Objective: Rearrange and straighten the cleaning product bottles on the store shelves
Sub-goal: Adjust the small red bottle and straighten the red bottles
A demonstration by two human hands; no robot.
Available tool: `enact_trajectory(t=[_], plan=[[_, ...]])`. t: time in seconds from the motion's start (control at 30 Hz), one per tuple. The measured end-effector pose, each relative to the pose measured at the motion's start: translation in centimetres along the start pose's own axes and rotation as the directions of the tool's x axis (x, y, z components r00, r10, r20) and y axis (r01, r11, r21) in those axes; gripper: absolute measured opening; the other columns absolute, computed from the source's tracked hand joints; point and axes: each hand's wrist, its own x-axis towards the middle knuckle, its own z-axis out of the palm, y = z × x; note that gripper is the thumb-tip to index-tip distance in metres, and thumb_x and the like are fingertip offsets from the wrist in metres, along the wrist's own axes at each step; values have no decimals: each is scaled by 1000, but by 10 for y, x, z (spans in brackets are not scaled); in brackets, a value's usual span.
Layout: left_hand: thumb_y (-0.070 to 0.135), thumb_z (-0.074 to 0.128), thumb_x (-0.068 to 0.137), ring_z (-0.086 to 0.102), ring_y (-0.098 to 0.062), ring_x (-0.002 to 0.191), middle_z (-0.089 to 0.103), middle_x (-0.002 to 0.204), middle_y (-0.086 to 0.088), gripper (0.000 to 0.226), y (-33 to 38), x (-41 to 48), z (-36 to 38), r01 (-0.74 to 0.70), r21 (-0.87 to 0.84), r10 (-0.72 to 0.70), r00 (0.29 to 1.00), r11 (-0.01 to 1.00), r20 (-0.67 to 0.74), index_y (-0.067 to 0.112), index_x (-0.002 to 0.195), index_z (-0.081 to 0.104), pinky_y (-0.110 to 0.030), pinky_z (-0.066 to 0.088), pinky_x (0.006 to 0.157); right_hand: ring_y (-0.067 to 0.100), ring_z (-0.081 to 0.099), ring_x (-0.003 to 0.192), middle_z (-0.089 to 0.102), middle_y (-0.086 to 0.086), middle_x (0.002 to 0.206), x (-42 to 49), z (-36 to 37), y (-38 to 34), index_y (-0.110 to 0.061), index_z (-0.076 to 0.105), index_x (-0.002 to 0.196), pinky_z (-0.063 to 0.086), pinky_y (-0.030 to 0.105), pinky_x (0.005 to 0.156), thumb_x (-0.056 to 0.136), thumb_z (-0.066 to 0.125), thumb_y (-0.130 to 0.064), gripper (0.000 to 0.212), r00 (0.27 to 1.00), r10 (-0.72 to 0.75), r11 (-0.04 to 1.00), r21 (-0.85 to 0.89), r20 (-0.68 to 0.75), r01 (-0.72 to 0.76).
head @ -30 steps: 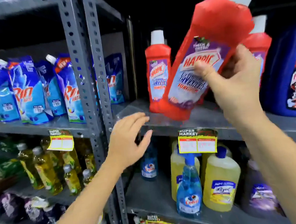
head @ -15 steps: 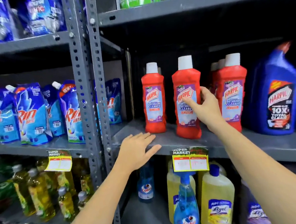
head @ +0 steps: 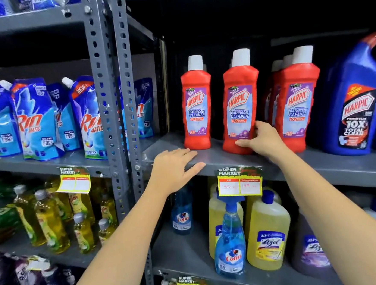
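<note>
The right hand (head: 263, 138) grips the base of the middle red bottle (head: 240, 103), thumb across the label's lower edge and fingers curled behind it. This bottle stands upright on the grey shelf (head: 228, 159), with 1 red bottle (head: 196, 104) at its 9 o'clock and a cluster of red bottles (head: 295, 103) at its 3 o'clock, a big blue bottle (head: 355, 104) beyond. The left hand (head: 175, 170) lies flat and empty on the shelf's front edge, at 7 o'clock from the held bottle. Risk, as I judge it: the bottle sits near the lip, so a low push could tip the tall body forward or knock a neighbour.
</note>
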Motion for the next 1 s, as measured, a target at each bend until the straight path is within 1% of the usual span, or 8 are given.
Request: enact_trajectory(t=[0.07, 0.2, 0.3, 0.47, 0.7, 0.83, 1.0], plan=[[64, 33, 91, 65, -23, 108, 72, 114, -3, 62, 0, -1, 1, -7, 2, 7, 1000, 1000, -21, 19, 112, 72, -42, 50, 84, 26, 60, 116, 64, 9, 127, 2, 4, 4, -11, 55, 125, 47, 38, 99, 73, 84, -22, 61, 1000, 0, 1000, -8, -13, 0], [63, 36, 91, 67, -23, 106, 72, 112, -3, 61, -2, -1, 4, -3, 18, 4, 998, 1000, -61, 19, 110, 72, -41, 51, 84, 25, 58, 117, 62, 11, 130, 5, 8, 12, -9, 53, 126, 47, 39, 99, 77, 81, -21, 58, 1000, 5, 999, 52, -24, -3], [64, 37, 90, 67, -23, 105, 73, 111, -3, 60, -3, -1, 7, 3, 20, -2, 997, 1000, -81, 20, 109, 73, -43, 52, 85, 24, 58, 117, 61, 11, 131, 8, 10, 15, -9, 51, 128, 47, 39, 100, 80, 78, -18, 56, 1000, -2, 996, 88, 15, 1], [65, 37, 90, 68, -22, 103, 74, 109, -2, 60, -4, -1, 11, 1, 22, 2, 992, 1000, -122, 21, 107, 74, -41, 52, 83, 25, 56, 122, 59, 9, 134, 13, 8, 18, -11, 48, 133, 46, 44, 105, 84, 74, -17, 55, 997, -15, 997, 76, 78, 9], [64, 39, 90, 68, -22, 103, 74, 108, -2, 59, -6, -1, 14, -2, 16, 5, 990, 1000, -144, 20, 106, 75, -41, 53, 83, 24, 55, 124, 58, 10, 136, 20, 12, 21, -12, 46, 133, 44, 46, 108, 87, 70, -11, 53, 992, 2, 993, 115, 127, -17], [63, 40, 90, 69, -22, 101, 74, 107, -2, 58, -5, 0, 14, -5, 19, 8, 988, 1000, -154, 20, 105, 75, -42, 53, 83, 24, 55, 124, 58, 9, 136, 23, 15, 23, -12, 45, 131, 44, 46, 108, 87, 69, -13, 50, 993, 8, 995, 102, 117, -20], [63, 40, 89, 69, -22, 100, 74, 106, -3, 58, -2, 0, 11, -2, 20, 5, 989, 1000, -149, 20, 104, 75, -40, 53, 82, 25, 52, 126, 55, 9, 137, 24, 15, 18, -9, 42, 134, 41, 43, 109, 90, 65, -10, 49, 990, 17, 994, 103, 138, -32]])
